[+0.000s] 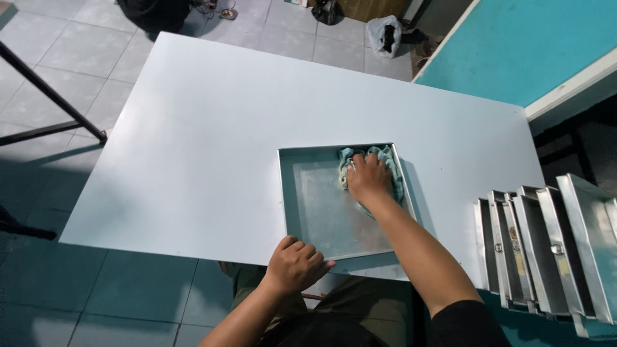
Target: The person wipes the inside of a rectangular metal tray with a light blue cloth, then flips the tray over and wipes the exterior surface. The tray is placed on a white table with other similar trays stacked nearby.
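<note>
Head view: a square metal tray (321, 212) lies on the white tabletop (212, 128), near its front edge. The right hand (367, 178) presses a crumpled blue-green cloth (391, 160) into the tray's far right corner, its grip closed on the cloth. The left hand (294, 263) clasps the tray's near rim, fingers curled. Upright metal trays (546, 244) stand in a row at right.

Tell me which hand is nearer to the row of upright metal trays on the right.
Right. The right hand presses a blue-green cloth inside the square pan, closer to the upright trays. The left hand grips the pan's near edge, farther away.
</note>
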